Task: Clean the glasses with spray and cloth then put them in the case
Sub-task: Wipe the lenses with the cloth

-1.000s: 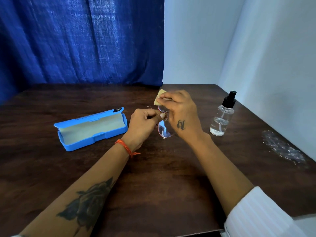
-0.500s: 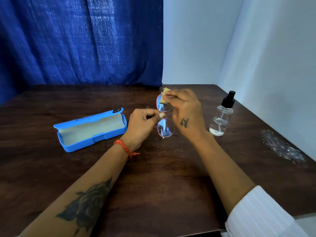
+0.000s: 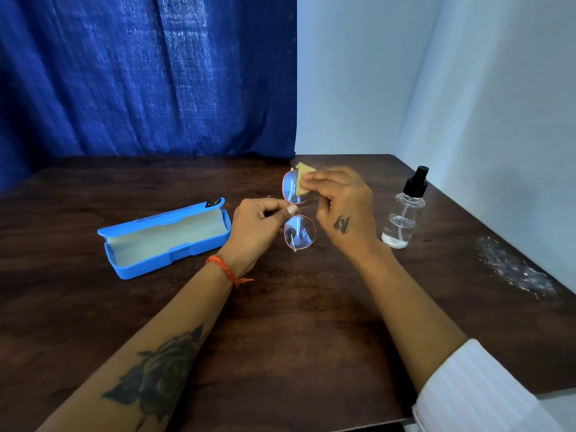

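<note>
far lens: uncovered since 1 s ago | cloth: slid to its right edge

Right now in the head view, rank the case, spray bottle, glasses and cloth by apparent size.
1. case, clearly largest.
2. glasses and spray bottle: they look alike, so unranked.
3. cloth, smallest, though the right hand partly covers it.

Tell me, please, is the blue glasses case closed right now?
No, the case lies open on the table, its pale lining showing.
</note>
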Demonstrator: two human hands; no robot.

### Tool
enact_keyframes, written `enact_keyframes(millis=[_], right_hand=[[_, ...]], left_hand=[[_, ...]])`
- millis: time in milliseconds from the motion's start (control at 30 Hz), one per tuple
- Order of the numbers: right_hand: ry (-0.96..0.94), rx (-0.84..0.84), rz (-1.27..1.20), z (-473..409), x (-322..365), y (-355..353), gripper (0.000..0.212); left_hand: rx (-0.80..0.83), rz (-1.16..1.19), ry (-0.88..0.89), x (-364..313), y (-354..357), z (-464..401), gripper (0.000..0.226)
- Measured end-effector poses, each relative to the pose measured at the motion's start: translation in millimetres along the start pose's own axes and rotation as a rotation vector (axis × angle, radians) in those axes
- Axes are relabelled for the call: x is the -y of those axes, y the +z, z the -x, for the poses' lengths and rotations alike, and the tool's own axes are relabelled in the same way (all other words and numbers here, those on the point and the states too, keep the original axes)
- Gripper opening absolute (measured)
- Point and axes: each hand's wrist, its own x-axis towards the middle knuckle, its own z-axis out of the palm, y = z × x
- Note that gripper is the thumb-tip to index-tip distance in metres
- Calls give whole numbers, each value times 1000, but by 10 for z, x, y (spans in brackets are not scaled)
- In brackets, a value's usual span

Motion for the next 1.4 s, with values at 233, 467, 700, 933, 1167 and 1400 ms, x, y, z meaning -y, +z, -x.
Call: enact_keyframes(millis=[233,467,700,933,1167,1400], right_hand=[[-144,90,-33,31,102,43,38],[15,65,-109,6,-18,-40,31],[-74,18,11,33,78,58,40],[-60,87,-71,43,94,-7,23],[589,22,-423,-107,-45,-287,36],[651,78,-754,91,58,-336,38]], left_hand=[[10,-65,38,6,-21,11,13],[4,-5,16,7,-16,-3,11],[14,-2,26,4,-16,8,11],[-4,18,13,-28,-45,13,16],[-65,236,-23,-91,-84,-15,17],[-47,722,-221,-162,-120,-54,16]])
